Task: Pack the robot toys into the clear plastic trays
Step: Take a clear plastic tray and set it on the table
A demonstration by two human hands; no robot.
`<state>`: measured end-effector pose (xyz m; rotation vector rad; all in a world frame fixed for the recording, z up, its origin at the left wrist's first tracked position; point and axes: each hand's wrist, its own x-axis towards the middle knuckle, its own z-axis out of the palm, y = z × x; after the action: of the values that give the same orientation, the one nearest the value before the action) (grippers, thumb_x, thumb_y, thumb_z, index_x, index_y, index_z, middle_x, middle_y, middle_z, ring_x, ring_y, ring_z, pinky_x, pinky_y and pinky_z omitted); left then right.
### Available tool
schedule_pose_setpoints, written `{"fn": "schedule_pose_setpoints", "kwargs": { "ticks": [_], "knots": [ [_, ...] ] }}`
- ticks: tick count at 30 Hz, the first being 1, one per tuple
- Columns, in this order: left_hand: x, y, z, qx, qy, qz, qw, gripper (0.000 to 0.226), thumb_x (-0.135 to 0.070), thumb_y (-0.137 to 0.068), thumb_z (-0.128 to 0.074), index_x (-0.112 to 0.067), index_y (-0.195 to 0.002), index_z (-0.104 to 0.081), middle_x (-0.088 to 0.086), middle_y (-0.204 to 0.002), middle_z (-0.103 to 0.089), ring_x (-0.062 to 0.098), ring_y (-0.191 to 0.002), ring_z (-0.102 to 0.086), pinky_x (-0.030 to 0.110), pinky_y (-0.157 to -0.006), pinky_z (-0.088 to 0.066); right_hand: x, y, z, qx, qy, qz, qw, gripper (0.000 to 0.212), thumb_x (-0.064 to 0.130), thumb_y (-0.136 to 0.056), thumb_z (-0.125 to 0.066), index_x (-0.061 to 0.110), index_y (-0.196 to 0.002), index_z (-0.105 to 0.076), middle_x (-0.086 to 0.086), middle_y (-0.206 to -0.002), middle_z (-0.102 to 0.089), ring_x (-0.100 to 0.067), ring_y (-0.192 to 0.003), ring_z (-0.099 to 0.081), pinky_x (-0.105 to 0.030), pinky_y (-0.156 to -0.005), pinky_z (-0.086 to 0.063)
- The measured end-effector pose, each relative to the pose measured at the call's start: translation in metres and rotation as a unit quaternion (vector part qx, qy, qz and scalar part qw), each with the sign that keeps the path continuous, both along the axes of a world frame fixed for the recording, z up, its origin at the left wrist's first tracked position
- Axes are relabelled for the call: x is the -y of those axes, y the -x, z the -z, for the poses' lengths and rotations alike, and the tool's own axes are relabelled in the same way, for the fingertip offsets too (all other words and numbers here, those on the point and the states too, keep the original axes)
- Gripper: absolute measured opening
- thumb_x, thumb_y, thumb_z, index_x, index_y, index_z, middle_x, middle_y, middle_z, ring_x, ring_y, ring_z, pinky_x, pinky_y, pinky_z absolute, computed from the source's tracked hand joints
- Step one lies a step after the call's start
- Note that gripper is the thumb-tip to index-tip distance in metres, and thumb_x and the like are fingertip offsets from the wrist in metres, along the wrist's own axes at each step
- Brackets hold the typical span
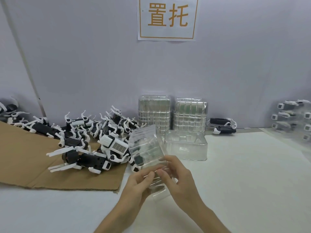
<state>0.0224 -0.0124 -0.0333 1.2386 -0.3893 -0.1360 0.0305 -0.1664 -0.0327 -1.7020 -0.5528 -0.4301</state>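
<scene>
We hold a stack of clear trays (146, 147) above the counter (244, 174), left hand (138, 184) and right hand (178, 179) both pinching its near end; the robot toys (101, 140) lie heaped just left. Thin, light, slick plastic, we judge: grip the rims, gently

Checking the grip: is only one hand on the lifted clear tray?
No, the left hand and the right hand both pinch the tray at its near end.

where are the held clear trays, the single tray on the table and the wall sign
held clear trays (145, 145), head view, upper clear side
single tray (186, 151), head view, front wall
wall sign (167, 18), head view, middle of the paper
</scene>
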Motion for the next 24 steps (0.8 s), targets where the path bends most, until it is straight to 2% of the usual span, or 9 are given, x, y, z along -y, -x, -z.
{"fn": "schedule_pose_setpoints", "kwargs": {
  "ticks": [3,6,12,15,18,21,24],
  "knots": [
    [0.004,0.000,-0.001,0.007,0.025,-0.037,0.999,0.023,-0.017,-0.096,-0.059,-0.015,-0.113,-0.075,0.017,-0.118,-0.071,0.032,-0.112,-0.068,0.032,-0.087,-0.057,-0.001,0.000,-0.003,-0.021,0.016,-0.028,0.999,0.022,0.021,-0.091,-0.070,0.026,-0.111,-0.063,0.009,-0.091,-0.074,-0.011,-0.088,-0.071,-0.013,-0.077,-0.048],
    [0.007,-0.001,0.003,0.000,0.035,-0.106,0.994,0.023,-0.015,-0.084,-0.062,-0.015,-0.099,-0.079,0.019,-0.106,-0.074,0.034,-0.101,-0.072,0.031,-0.078,-0.059,-0.001,-0.001,-0.003,-0.029,0.027,-0.028,0.999,0.015,0.018,-0.092,-0.067,0.027,-0.103,-0.068,0.008,-0.091,-0.074,-0.010,-0.088,-0.070,-0.012,-0.076,-0.046],
    [0.007,-0.001,0.000,0.014,0.016,-0.154,0.988,0.018,-0.014,-0.075,-0.069,-0.015,-0.088,-0.082,0.016,-0.097,-0.076,0.031,-0.089,-0.075,0.031,-0.069,-0.060,0.004,0.000,-0.008,-0.024,0.039,-0.040,0.998,0.016,0.026,-0.092,-0.066,0.038,-0.102,-0.067,0.010,-0.092,-0.075,-0.014,-0.088,-0.072,-0.022,-0.077,-0.053],
    [0.005,-0.002,-0.003,0.000,0.011,-0.187,0.982,0.014,-0.019,-0.066,-0.077,-0.015,-0.079,-0.082,0.017,-0.086,-0.076,0.033,-0.077,-0.075,0.026,-0.060,-0.057,0.004,-0.001,-0.009,-0.021,0.031,-0.032,0.999,0.018,0.031,-0.088,-0.068,0.041,-0.103,-0.066,0.013,-0.092,-0.075,-0.010,-0.087,-0.073,-0.016,-0.076,-0.051],
    [0.002,-0.001,-0.007,-0.010,0.004,-0.188,0.982,0.024,-0.033,-0.058,-0.082,-0.017,-0.076,-0.081,0.019,-0.084,-0.076,0.035,-0.075,-0.075,0.025,-0.058,-0.056,0.007,-0.003,-0.009,-0.017,0.023,-0.024,0.999,0.019,0.041,-0.084,-0.069,0.040,-0.103,-0.065,0.010,-0.093,-0.076,-0.011,-0.088,-0.073,-0.018,-0.077,-0.052],
    [0.001,-0.001,-0.010,0.001,0.009,-0.148,0.989,0.025,-0.036,-0.073,-0.073,-0.017,-0.088,-0.080,0.018,-0.092,-0.076,0.035,-0.083,-0.075,0.026,-0.063,-0.058,0.015,-0.008,-0.012,-0.016,-0.001,-0.012,1.000,0.016,0.031,-0.088,-0.074,0.031,-0.103,-0.068,0.003,-0.094,-0.076,-0.015,-0.085,-0.073,-0.024,-0.076,-0.054],
    [-0.006,-0.004,-0.013,0.002,0.029,-0.153,0.988,0.024,-0.030,-0.085,-0.060,-0.017,-0.090,-0.080,0.019,-0.093,-0.076,0.033,-0.083,-0.075,0.028,-0.063,-0.059,0.027,-0.013,-0.022,-0.045,-0.073,-0.012,0.996,0.018,0.026,-0.087,-0.067,0.016,-0.102,-0.068,-0.003,-0.090,-0.074,-0.022,-0.078,-0.073,-0.025,-0.066,-0.055]
  ]
}}
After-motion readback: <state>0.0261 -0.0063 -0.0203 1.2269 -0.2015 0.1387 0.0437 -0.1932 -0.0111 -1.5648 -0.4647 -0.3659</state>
